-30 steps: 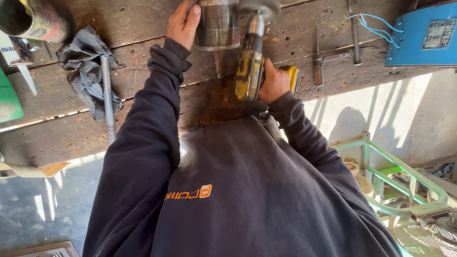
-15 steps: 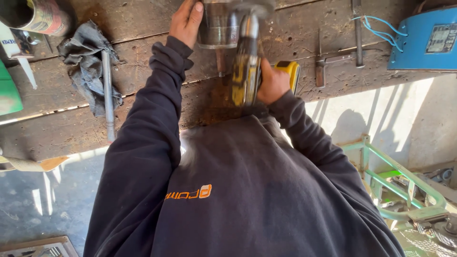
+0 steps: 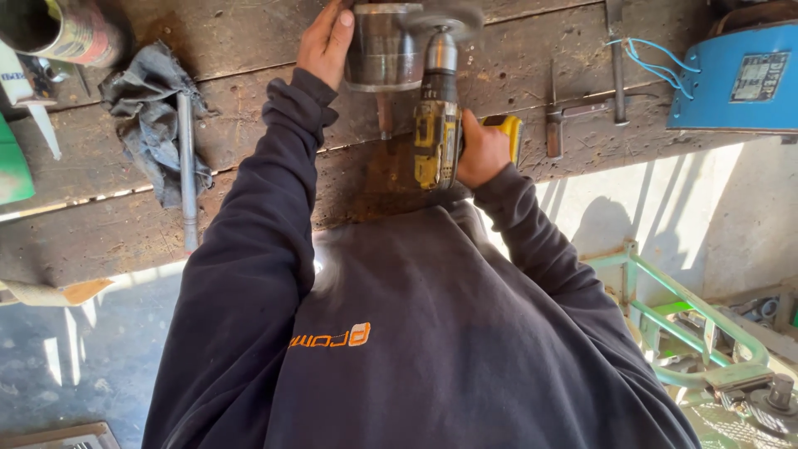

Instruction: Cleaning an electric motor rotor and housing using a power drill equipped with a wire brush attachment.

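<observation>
two hands busy: left hand (image 3: 326, 43) grips metal cylinder (image 3: 384, 46), right hand (image 3: 482, 151) clenches yellow drill (image 3: 438, 137).

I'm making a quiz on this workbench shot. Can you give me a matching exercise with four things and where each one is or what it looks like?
Things:
1. metal cylinder
2. yellow drill
3. grey rag
4. blue machine

Descriptions:
A. crumpled on the bench beside a metal rod
B. gripped in the right hand
C. at the right end of the wooden bench
D. steadied by the left hand

Pairs: 1-D, 2-B, 3-A, 4-C
</observation>
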